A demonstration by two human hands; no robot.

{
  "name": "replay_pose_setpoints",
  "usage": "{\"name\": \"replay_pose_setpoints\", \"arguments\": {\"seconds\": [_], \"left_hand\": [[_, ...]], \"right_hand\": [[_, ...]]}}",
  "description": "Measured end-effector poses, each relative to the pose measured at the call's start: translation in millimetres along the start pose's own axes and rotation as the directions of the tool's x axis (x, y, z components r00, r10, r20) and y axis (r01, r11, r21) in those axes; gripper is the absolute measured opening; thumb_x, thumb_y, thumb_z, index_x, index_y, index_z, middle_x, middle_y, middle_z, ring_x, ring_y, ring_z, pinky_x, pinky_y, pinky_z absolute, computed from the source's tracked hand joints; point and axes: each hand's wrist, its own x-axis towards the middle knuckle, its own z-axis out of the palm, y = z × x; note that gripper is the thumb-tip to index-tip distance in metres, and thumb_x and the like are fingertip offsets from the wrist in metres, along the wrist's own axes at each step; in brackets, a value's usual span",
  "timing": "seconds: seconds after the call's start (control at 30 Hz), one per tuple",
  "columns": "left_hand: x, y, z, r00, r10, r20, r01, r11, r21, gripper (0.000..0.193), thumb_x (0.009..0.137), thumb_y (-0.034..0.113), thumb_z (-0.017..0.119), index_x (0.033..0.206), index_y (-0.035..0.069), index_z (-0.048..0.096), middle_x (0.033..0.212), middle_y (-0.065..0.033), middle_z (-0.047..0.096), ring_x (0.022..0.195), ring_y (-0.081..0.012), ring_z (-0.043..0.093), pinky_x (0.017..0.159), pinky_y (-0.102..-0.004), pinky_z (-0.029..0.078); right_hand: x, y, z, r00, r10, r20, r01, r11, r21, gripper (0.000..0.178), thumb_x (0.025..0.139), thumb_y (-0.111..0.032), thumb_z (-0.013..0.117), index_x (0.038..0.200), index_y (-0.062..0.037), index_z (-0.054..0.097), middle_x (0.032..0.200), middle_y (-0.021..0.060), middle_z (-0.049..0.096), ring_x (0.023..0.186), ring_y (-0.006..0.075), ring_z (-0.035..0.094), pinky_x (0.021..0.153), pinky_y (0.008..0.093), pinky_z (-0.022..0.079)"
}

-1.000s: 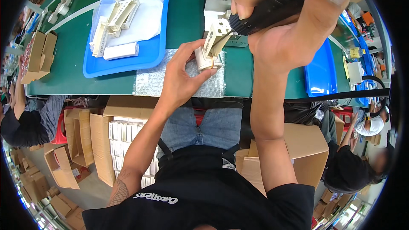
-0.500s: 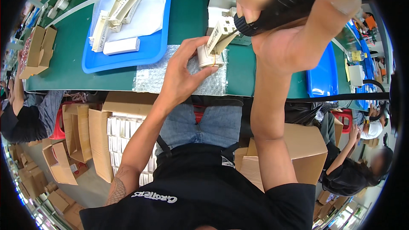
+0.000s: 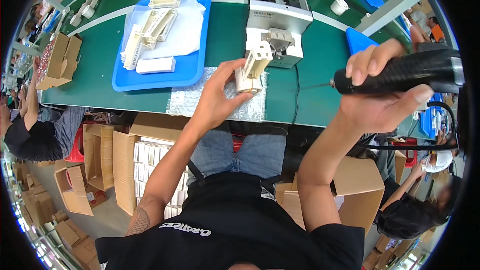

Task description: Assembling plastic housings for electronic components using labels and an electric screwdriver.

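Note:
My left hand [image 3: 212, 97] is closed around the base of a small cream plastic housing [image 3: 247, 84]. The housing stands upright on a patch of bubble wrap [image 3: 185, 97] near the bench's front edge, its slotted frame pointing up. Off to the right, my right hand [image 3: 375, 107] grips a black electric screwdriver [image 3: 395, 74] held sideways. Its thin bit points left toward the housing, well apart from it. Right behind the housing sits a grey-and-white screw feeder [image 3: 274, 20] with a metal outlet at its front.
A blue tray [image 3: 155, 84] on the left holds several cream frames and a white block on a white sheet. An open carton [image 3: 52, 62] stands farther left. Small white cups [image 3: 339, 6] are on the far bench. Below, a carton holds rows of white parts [image 3: 145, 162].
My right hand has drawn the screwdriver away from the housing, to the right and down, uncovering the screw feeder. My left hand keeps its hold on the housing.

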Motion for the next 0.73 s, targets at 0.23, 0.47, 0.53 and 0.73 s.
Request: {"name": "replay_pose_setpoints", "arguments": {"seconds": [0.23, 0.47, 0.53, 0.73], "left_hand": [[2, 26, -13, 0.997, -0.015, 0.073, 0.012, 0.999, 0.045, 0.067, 0.082, -0.004, 0.083, 0.144, 0.006, 0.060, 0.142, -0.0147, 0.062, 0.134, -0.0339, 0.059, 0.114, -0.0404, 0.047], [66, 91, -135, 0.950, -0.083, 0.300, 0.104, 0.993, -0.054, 0.076, 0.077, 0.005, 0.092, 0.145, 0.006, 0.061, 0.141, -0.0061, 0.064, 0.133, -0.0212, 0.062, 0.121, -0.0397, 0.044], [119, 80, -183, 0.988, -0.020, 0.154, -0.001, 0.991, 0.137, 0.071, 0.082, 0.011, 0.091, 0.145, 0.003, 0.060, 0.132, -0.0058, 0.069, 0.119, -0.0183, 0.068, 0.108, -0.0379, 0.054], [272, -34, -318, 0.934, -0.352, -0.064, 0.357, 0.927, 0.114, 0.077, 0.090, 0.040, 0.083, 0.152, 0.007, 0.054, 0.130, -0.0113, 0.069, 0.123, -0.0207, 0.066, 0.113, -0.0311, 0.047]], "right_hand": [[-67, 21, -21, 0.878, 0.163, -0.451, -0.419, 0.716, -0.558, 0.058, 0.103, -0.007, 0.063, 0.154, 0.0083, 0.039, 0.099, 0.0113, 0.063, 0.085, 0.0176, 0.061, 0.082, 0.0318, 0.051], [-150, 35, -45, 0.824, 0.127, -0.551, -0.562, 0.304, -0.770, 0.042, 0.106, -0.003, 0.060, 0.145, 0.0057, 0.050, 0.120, 0.0156, 0.062, 0.104, 0.0200, 0.062, 0.098, 0.0347, 0.049], [-158, 32, -43, 0.808, 0.149, -0.570, -0.589, 0.172, -0.790, 0.041, 0.105, -0.005, 0.061, 0.144, 0.0047, 0.051, 0.121, 0.0158, 0.065, 0.111, 0.0222, 0.063, 0.101, 0.0355, 0.048], [-212, 21, -68, 0.702, 0.546, -0.457, -0.595, 0.098, -0.798, 0.044, 0.104, -0.007, 0.062, 0.145, 0.0044, 0.052, 0.137, 0.0228, 0.061, 0.126, 0.0365, 0.062, 0.112, 0.0394, 0.046]]}}
